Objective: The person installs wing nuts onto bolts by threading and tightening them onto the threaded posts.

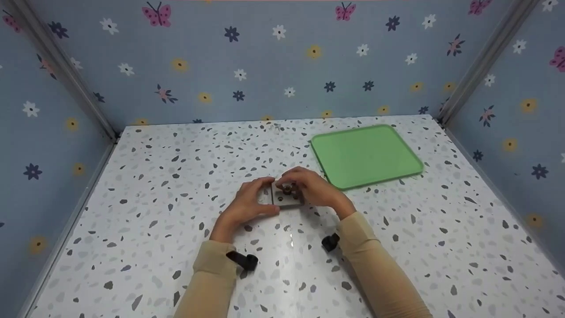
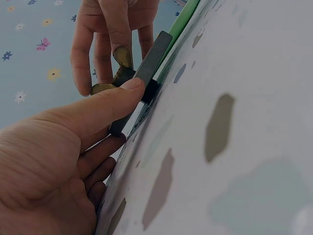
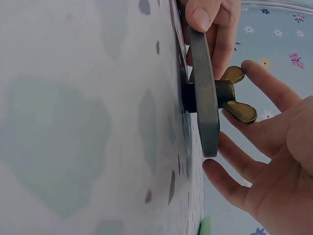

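Note:
A small grey square plate (image 1: 290,201) with holes is held just over the table. My left hand (image 1: 247,201) grips it by its left side, the thumb on the near edge and fingers at the far edge. A brass wing nut (image 3: 240,111) sits on a dark threaded bolt through the plate's middle, as the right wrist view shows. Its black lower end (image 3: 188,97) pokes out beneath, close to the tabletop. Fingertips of my right hand (image 1: 315,187) are at the two wings of the nut, while the other fingers spread beside the plate.
A green tray (image 1: 368,157) lies on the speckled white table (image 1: 176,212) at the back right, just beyond my right hand. Flower-patterned panels (image 1: 265,57) wall the table at the back and both sides. Dark wrist straps (image 1: 242,260) sit on the beige sleeves.

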{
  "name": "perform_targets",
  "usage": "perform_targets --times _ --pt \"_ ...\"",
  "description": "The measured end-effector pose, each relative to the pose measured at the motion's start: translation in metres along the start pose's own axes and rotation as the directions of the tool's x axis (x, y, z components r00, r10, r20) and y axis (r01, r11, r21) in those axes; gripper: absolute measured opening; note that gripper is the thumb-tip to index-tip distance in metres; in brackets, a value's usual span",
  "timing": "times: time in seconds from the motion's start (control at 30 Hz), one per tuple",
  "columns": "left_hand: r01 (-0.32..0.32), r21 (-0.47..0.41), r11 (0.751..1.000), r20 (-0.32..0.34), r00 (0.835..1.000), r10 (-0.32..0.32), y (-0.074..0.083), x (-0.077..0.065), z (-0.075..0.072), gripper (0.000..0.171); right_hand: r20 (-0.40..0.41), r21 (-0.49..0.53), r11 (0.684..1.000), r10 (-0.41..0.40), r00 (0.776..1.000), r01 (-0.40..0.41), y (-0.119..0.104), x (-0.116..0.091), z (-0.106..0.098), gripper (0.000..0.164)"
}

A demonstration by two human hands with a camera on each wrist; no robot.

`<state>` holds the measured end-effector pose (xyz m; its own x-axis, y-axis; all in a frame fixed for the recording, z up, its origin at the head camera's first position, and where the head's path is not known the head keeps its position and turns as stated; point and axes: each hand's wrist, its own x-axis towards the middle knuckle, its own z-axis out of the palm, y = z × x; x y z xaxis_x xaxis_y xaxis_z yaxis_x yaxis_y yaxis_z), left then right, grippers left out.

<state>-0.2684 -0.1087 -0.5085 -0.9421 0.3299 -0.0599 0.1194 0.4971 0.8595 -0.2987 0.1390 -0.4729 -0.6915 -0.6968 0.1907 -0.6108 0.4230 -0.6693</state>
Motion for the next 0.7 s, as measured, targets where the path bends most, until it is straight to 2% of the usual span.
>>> perform_targets --times 0.4,0.7 --pt "0.008 -0.004 1.000 0.005 1.000 -0.008 -0.0002 0.0002 0.0001 0.092 0.008 -0.009 0.999 0.054 0.999 -0.054 0.0028 -0.0006 -0.0020 0.044" --pt "0.000 0.009 1.000 0.003 1.000 0.000 -0.0008 -0.0001 -0.0002 0.092 0.010 0.007 0.998 0.066 0.998 -0.066 0.0055 -0.0026 -0.0022 0.048"
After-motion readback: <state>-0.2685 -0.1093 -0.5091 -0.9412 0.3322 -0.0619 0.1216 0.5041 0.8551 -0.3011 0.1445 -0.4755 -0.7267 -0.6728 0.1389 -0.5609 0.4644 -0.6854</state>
